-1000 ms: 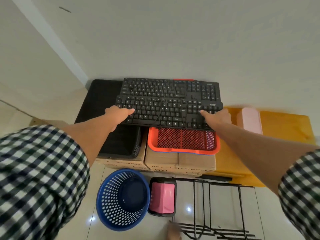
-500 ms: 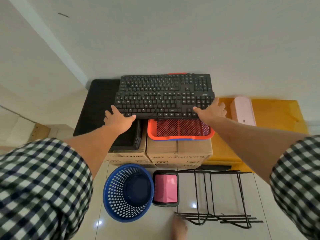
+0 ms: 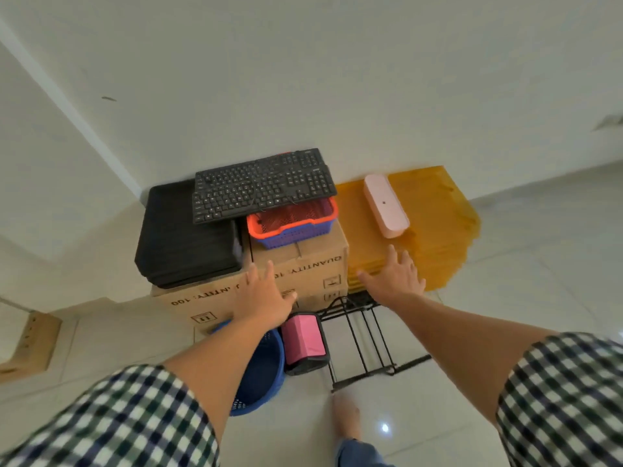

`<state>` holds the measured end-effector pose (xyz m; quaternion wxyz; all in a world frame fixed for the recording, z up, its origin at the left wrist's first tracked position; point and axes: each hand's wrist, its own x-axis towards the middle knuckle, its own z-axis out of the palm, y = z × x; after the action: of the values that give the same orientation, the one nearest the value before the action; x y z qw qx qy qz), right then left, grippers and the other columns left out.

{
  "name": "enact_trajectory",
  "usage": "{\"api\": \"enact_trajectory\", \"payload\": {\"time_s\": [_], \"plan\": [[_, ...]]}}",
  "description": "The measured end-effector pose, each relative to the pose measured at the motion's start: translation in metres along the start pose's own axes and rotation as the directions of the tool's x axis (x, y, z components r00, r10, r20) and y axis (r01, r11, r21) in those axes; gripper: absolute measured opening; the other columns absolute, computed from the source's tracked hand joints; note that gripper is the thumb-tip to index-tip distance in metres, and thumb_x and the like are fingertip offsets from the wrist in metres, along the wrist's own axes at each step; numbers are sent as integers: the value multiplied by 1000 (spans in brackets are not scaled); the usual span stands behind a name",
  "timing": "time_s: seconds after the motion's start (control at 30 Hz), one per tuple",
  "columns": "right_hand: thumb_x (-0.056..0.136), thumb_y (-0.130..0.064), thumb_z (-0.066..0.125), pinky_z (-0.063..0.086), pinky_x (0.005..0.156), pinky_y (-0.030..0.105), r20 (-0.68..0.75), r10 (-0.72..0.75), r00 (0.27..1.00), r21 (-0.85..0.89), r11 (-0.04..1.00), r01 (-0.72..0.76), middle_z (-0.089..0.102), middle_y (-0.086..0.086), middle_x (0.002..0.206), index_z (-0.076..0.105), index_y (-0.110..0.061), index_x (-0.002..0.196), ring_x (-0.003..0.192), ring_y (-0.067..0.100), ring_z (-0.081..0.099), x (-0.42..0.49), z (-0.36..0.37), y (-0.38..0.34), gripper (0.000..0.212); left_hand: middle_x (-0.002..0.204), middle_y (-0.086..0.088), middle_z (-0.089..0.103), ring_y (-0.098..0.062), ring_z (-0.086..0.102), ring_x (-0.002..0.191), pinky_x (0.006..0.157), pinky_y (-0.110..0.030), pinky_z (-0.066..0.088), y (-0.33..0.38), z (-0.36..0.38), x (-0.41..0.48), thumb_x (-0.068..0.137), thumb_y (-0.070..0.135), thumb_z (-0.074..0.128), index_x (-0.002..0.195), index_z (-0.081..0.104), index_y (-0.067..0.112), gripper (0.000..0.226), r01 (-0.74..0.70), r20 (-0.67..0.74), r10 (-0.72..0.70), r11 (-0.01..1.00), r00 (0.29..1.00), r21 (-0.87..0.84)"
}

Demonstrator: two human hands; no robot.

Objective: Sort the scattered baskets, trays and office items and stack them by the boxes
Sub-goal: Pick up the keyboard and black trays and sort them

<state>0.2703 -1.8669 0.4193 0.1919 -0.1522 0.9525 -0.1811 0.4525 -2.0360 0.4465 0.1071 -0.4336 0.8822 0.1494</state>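
- Keyboards (image 3: 263, 188) rest stacked across the red basket (image 3: 293, 226), which sits atop the boxes (image 3: 320, 273).
- Released, fingers spread, holding nothing: left grip (image 3: 266, 301), right grip (image 3: 392, 281).

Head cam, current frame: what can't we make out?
Blue round basket, head view: the left forearm covers most of its rim and inside.
Cardboard box, head view: the left hand hides the middle of its printed lettering.
Red basket, head view: the keyboards cover its back half.
Pink case, head view: its dark mark is too small to read.
Checked sleeves: blurred, cut by the bottom edge.
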Motion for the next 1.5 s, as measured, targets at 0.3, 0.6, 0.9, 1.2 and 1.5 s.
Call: {"api": "enact_trajectory", "payload": {"time_s": [0.3, 0.6, 0.9, 1.2, 1.5], "plan": [[87, -71, 55, 20, 120, 57, 6, 213, 977, 80, 974, -213, 6, 8, 169, 5, -23, 161, 155, 30, 11, -158, -23, 181, 101, 167, -7, 9, -32, 12, 152, 122, -54, 14, 96, 70, -141, 92, 69, 47, 160, 6, 28, 90, -252, 97, 240, 956, 966, 147], [89, -69, 56, 20, 121, 58, 29, 518, 855, 199, 835, -513, 5, 9, 169, 6, -21, 161, 155, 31, 11, -221, -46, 395, 100, 168, -6, 6, -31, 11, 153, 122, -53, 15, 269, 183, -228, 92, 67, 49, 161, 7, 27, 89, -510, 323, 436, 838, 840, 193], [88, -67, 60, 20, 121, 58, 147, 666, 731, 209, 702, -681, 12, 9, 168, 14, -21, 160, 153, 30, 16, -222, -43, 625, 97, 168, -7, 3, -31, 10, 153, 121, -51, 12, 432, 351, -304, 94, 65, 48, 161, 2, 25, 90, -572, 519, 419, 801, 745, 175], [88, -67, 60, 29, 118, 53, 279, 806, 522, 170, 494, -853, 19, 11, 166, 13, -17, 161, 151, 32, 24, -185, 105, 871, 100, 165, -10, 20, -32, 28, 148, 117, -45, 29, 478, 607, -281, 93, 58, 58, 161, 11, 21, 90, -414, 650, 239, 901, 722, 129], [87, -60, 67, 41, 110, 54, 353, 882, 313, 316, 203, -927, 37, 21, 149, 23, -3, 153, 133, 40, 44, -105, 271, 1069, 97, 151, -15, 43, -36, 44, 134, 101, -39, 41, 464, 859, -217, 96, 47, 62, 149, 33, 4, 75, 48, 689, -60, 998, 722, 36]]}}
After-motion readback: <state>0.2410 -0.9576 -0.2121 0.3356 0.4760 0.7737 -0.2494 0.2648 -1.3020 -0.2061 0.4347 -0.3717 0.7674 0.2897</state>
